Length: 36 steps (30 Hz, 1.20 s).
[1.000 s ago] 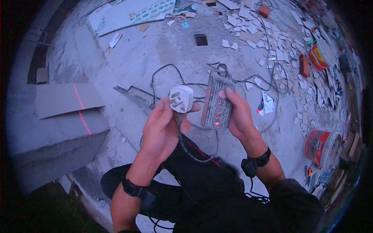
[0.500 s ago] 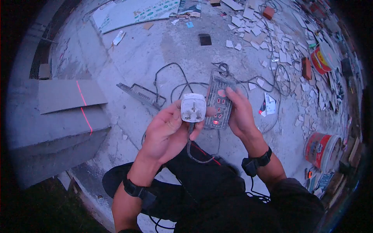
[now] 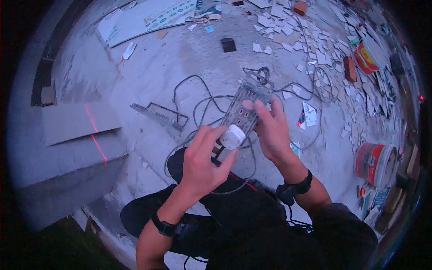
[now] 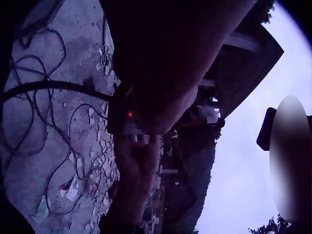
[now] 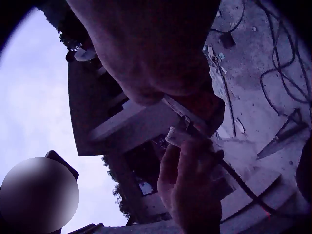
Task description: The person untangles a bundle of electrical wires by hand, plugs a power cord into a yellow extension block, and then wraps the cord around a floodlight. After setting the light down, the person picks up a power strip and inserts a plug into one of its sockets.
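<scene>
My left hand [image 3: 202,157] pinches a white plug [image 3: 233,137] between thumb and fingers, over the lower end of a dusty power strip [image 3: 249,96]. My right hand [image 3: 272,128] grips that strip along its right edge, the thumb near a round reddish button. Some socket slots show above the plug; the lower ones are covered by it. In the right wrist view the plug [image 5: 176,136] sits right at the strip's face, and its dark cord [image 5: 243,187] trails from the left hand. The left wrist view catches a small red light on the strip [image 4: 130,114].
A notched trowel [image 3: 157,116] lies on the concrete floor beside looping black cables [image 3: 191,76]. Broken tile pieces [image 3: 288,29] spread at the upper right, near two red-and-white buckets [image 3: 368,164]. A board [image 3: 81,118] with a red laser line rests on the left ledge.
The left hand has turned the plug over, its prong side now facing away from view, and brought it onto the strip's lower end. The strip has tilted, still held by the right hand.
</scene>
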### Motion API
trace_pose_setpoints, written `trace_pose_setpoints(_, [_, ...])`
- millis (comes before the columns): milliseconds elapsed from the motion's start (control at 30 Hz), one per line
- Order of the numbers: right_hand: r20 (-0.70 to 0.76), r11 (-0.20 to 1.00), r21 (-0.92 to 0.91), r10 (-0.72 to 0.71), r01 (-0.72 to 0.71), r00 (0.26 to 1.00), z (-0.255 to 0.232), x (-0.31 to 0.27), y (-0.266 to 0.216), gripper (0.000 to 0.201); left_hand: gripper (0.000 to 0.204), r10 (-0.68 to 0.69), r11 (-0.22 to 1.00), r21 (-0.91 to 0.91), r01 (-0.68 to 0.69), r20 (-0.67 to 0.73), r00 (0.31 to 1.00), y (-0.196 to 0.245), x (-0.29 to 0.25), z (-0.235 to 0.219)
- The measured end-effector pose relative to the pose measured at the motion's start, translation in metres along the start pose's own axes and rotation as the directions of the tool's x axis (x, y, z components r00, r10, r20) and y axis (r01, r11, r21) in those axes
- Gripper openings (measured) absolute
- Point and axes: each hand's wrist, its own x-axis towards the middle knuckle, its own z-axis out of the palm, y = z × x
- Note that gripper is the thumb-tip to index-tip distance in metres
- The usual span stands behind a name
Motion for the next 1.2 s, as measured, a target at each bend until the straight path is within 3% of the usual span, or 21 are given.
trace_pose_setpoints(133, [0.009, 0.995, -0.048, -0.083, 0.084, 0.996, 0.000, -0.006, -0.003, 0.044, 0.044, 0.065, 0.993, 0.098, -0.060, -0.049, 0.997, -0.012, -0.007, 0.013])
trace_pose_setpoints(200, [0.070, 0.977, -0.046, -0.207, 0.210, 0.976, -0.001, -0.005, 0.000, 0.052, 0.044, 0.112, 0.985, 0.144, -0.094, -0.120, 0.987, -0.015, -0.007, 0.016])
trace_pose_setpoints(300, [0.107, 0.951, -0.040, -0.301, 0.307, 0.948, 0.004, -0.010, -0.006, 0.049, 0.046, 0.098, 0.989, 0.124, -0.078, -0.162, 0.982, -0.016, -0.009, 0.018])
trace_pose_setpoints(433, [0.166, 0.938, -0.064, -0.327, 0.341, 0.930, 0.003, -0.012, -0.006, 0.049, 0.047, 0.092, 0.985, 0.159, -0.064, -0.178, 0.980, -0.012, -0.006, 0.015])
trace_pose_setpoints(633, [0.186, 0.922, -0.066, -0.363, 0.381, 0.913, -0.003, -0.010, 0.000, 0.052, 0.049, 0.120, 0.972, 0.210, -0.100, -0.086, 0.989, -0.014, -0.005, 0.012])
trace_pose_setpoints(733, [0.187, 0.931, -0.092, -0.333, 0.354, 0.924, -0.005, -0.015, 0.002, 0.051, 0.048, 0.108, 0.982, 0.166, -0.092, -0.092, 0.990, -0.013, -0.008, 0.020])
trace_pose_setpoints(800, [0.244, 0.891, -0.031, -0.433, 0.453, 0.868, -0.003, -0.014, 0.008, 0.049, 0.047, 0.019, 0.986, 0.165, 0.002, -0.128, 0.992, -0.010, -0.011, 0.026])
trace_pose_setpoints(833, [0.276, 0.900, -0.066, -0.398, 0.430, 0.875, -0.006, -0.016, 0.008, 0.047, 0.047, -0.070, 0.985, 0.153, 0.085, -0.100, 0.993, -0.010, -0.013, 0.027])
trace_pose_setpoints(1000, [0.267, 0.887, -0.079, -0.421, 0.455, 0.867, -0.012, -0.011, 0.013, 0.045, 0.047, -0.090, 0.982, 0.155, 0.105, -0.101, 0.991, -0.014, -0.008, 0.026])
trace_pose_setpoints(1067, [0.217, 0.947, -0.078, -0.290, 0.313, 0.932, -0.013, -0.011, 0.008, 0.045, 0.045, 0.133, 0.986, 0.113, -0.120, -0.117, 0.984, -0.019, 0.002, 0.021])
trace_pose_setpoints(1100, [0.204, 0.920, -0.032, -0.378, 0.392, 0.903, -0.008, -0.010, 0.009, 0.045, 0.048, 0.064, 0.994, 0.100, -0.053, -0.103, 0.993, -0.021, 0.005, 0.016])
trace_pose_setpoints(1133, [0.214, 0.952, -0.029, -0.292, 0.305, 0.932, -0.010, -0.014, 0.007, 0.046, 0.051, -0.005, 0.996, 0.088, 0.013, -0.090, 0.996, -0.023, 0.007, 0.012])
trace_pose_setpoints(1200, [0.217, 0.963, 0.076, -0.271, 0.260, 0.938, -0.013, -0.007, 0.016, 0.049, 0.091, -0.144, 0.975, -0.175, 0.138, -0.019, 0.989, -0.037, 0.007, 0.014])
